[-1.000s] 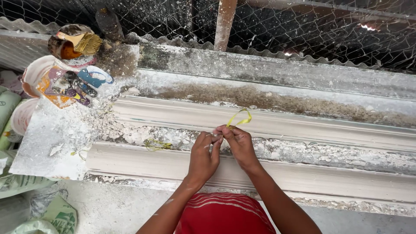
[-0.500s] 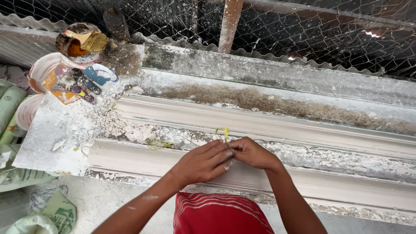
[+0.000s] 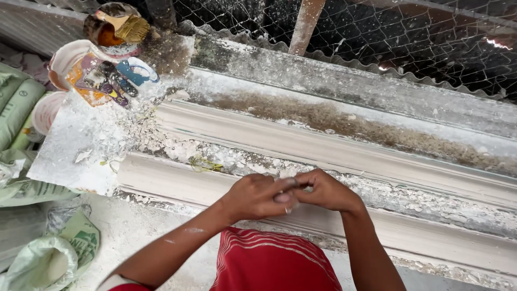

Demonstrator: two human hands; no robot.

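Note:
My left hand (image 3: pixel 258 195) and my right hand (image 3: pixel 326 189) meet over the near rail of a long white plaster moulding (image 3: pixel 344 156). Their fingertips are pinched tightly together. The thin yellow strand they held earlier is hidden between the fingers. A loose tangle of yellow fibre (image 3: pixel 204 163) lies in the crumbly groove of the moulding, to the left of my hands. My red striped garment (image 3: pixel 274 264) fills the bottom middle of the view.
A plaster-dusted board (image 3: pixel 75 145) lies at the left. Behind it are a bowl (image 3: pixel 64 56), a tin with a brush (image 3: pixel 121 24) and small tools (image 3: pixel 116 81). Green sacks (image 3: pixel 21 108) are stacked at the far left. Wire mesh (image 3: pixel 409 37) and a wooden post (image 3: pixel 306 24) stand behind.
My hands have dropped from the middle groove towards me and closed together. The yellow loop that stuck up above them is no longer visible.

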